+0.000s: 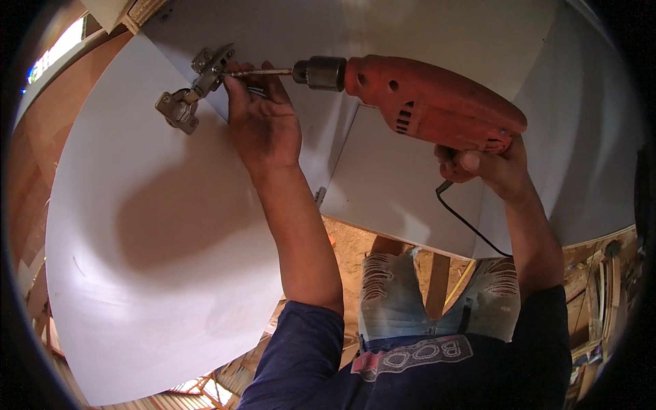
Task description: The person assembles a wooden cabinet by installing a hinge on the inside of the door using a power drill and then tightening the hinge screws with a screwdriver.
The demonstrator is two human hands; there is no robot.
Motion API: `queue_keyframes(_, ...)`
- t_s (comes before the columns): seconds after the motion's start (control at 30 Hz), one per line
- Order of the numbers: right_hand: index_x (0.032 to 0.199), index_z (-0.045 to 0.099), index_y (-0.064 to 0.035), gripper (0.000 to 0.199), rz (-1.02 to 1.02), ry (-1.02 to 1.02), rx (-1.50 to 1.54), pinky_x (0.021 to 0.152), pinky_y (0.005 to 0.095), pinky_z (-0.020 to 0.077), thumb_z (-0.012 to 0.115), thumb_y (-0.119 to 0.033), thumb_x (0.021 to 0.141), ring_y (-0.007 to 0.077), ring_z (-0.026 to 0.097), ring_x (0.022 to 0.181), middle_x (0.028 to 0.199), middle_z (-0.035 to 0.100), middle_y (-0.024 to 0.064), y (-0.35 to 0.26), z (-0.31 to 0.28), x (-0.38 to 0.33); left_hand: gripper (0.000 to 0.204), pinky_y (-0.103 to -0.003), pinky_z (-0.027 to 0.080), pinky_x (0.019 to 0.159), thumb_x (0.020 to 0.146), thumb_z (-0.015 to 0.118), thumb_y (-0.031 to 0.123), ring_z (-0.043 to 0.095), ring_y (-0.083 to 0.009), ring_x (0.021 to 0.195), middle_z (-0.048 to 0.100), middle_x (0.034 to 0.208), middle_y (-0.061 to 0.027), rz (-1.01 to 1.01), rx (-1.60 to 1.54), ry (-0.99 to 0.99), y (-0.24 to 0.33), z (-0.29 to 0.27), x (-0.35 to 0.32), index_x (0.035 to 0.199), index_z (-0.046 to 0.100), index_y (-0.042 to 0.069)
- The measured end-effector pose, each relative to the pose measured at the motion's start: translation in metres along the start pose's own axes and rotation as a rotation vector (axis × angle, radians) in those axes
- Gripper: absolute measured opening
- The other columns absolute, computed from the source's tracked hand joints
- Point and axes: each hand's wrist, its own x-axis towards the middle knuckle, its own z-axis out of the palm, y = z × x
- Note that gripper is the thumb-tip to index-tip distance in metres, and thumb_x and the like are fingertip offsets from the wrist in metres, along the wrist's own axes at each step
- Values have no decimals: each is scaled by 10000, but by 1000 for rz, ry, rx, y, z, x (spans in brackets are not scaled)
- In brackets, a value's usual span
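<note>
So right hand is clenched on the orange electric drill while left hand pinches the bit steady at the cabinet hinge up top, looks like mid screw-driving, next wants straight, steady pressure.

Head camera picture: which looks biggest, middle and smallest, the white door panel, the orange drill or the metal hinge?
1. The white flat door panel, by far the biggest.
2. The orange corded electric drill, gripped by the right hand.
3. The small grey metal hinge, beside the left hand.
</note>
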Motion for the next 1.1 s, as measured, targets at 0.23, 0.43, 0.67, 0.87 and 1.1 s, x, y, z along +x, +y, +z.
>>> queue_keyframes(0.23,1269,626,27,642,84,-58,39,542,278,547,907,-287,785,139,685,701,936,751,151,-4,-4,3,286,-403,599,980,1072,576,215,625,-276,1161,658,1199,-111,66,76,76,-6,4,2,1287,621,33)
queue_keyframes(0.43,1347,542,52,759,121,-156,142,606,354,579,899,-321,790,204,703,750,956,710,192,-5,-3,6,264,-384,573,1001,1058,604,232,625,-266,1125,663,1179,-98,102,127,39,-5,4,6,1230,625,32)
queue_keyframes(0.67,1389,496,-25,872,209,-77,135,507,329,375,967,-319,716,189,595,655,1011,668,183,22,-33,-12,210,-395,512,1081,1044,618,218,635,-241,1095,671,1129,-64,97,307,70,-22,13,-2,1181,638,59)
queue_keyframes(0.87,1392,516,-19,912,102,-112,459,635,321,576,975,-163,617,229,699,849,1060,685,169,8,-22,-20,231,-394,549,1022,1010,628,244,652,-233,1062,681,1133,-75,70,245,147,-24,30,1,1162,643,71)
queue_keyframes(1.1,1377,522,4,920,96,-17,215,564,316,514,987,-292,641,192,654,738,992,682,164,-10,-3,-9,297,-414,541,1047,1010,563,241,635,-229,1105,639,1158,-115,-76,80,-10,-19,28,-8,1211,602,25)
